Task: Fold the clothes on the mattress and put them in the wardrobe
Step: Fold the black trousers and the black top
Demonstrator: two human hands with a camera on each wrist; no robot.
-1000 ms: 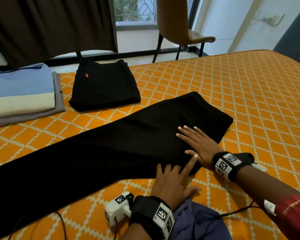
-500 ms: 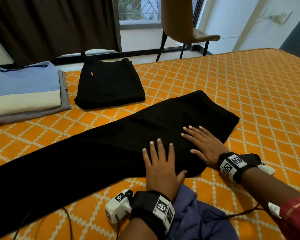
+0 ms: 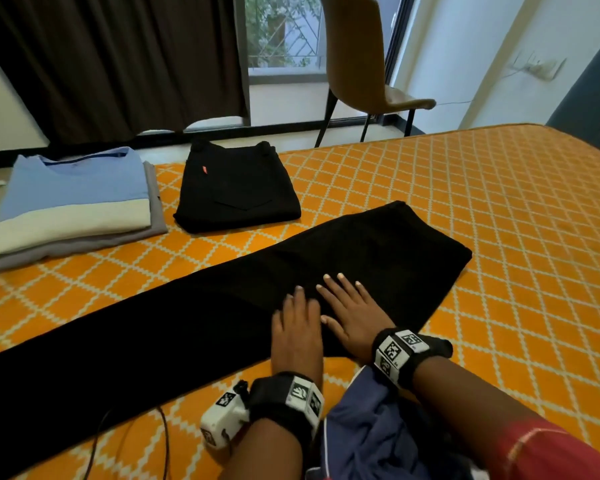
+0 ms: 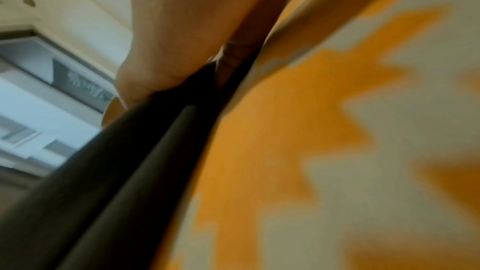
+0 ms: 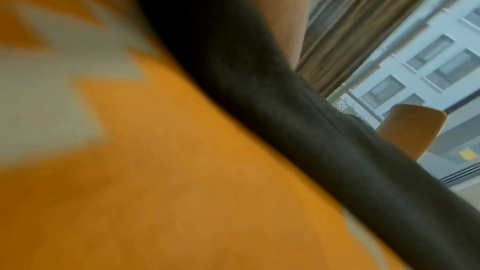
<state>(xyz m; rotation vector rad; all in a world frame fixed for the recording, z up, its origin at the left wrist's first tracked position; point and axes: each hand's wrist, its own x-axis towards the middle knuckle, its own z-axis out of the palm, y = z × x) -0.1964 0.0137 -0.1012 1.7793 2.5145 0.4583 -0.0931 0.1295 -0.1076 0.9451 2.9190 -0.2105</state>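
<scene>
Two hands lay flat on the black trousers (image 3: 194, 306), fingers straight and slightly spread, gripping nothing. The right hand (image 3: 352, 313) pressed palm-down on the cloth near the wide end of the garment, its fingertips pointing away from the person. The left hand (image 3: 297, 327) rested just beside it, touching or nearly touching along the thumb side, with its fingers on the fabric and its heel at the near edge of the garment. In the left wrist view the palm (image 4: 187, 17) sat against the dark fabric edge (image 4: 124, 171), with the mattress cover (image 4: 311, 151) blurred alongside; in the right wrist view the same black cloth (image 5: 272, 100) ran across the orange cover (image 5: 182, 171). Both wrists wore black bands with printed markers.

The trousers stretched in a long strip across the orange diamond-patterned mattress (image 3: 465, 202), the wide end to the right and the leg end running off to the lower left. Beyond them, near the far edge, sat a folded black garment (image 3: 236, 192) with a small red tab. To its left, well apart from the hands, was a stack of folded clothes (image 3: 73, 202), blue and cream on top of grey. A dark blue cloth (image 3: 371, 438) lay crumpled close to the person. Behind the mattress stood a brown chair (image 3: 361, 60) and dark curtains (image 3: 118, 60).
</scene>
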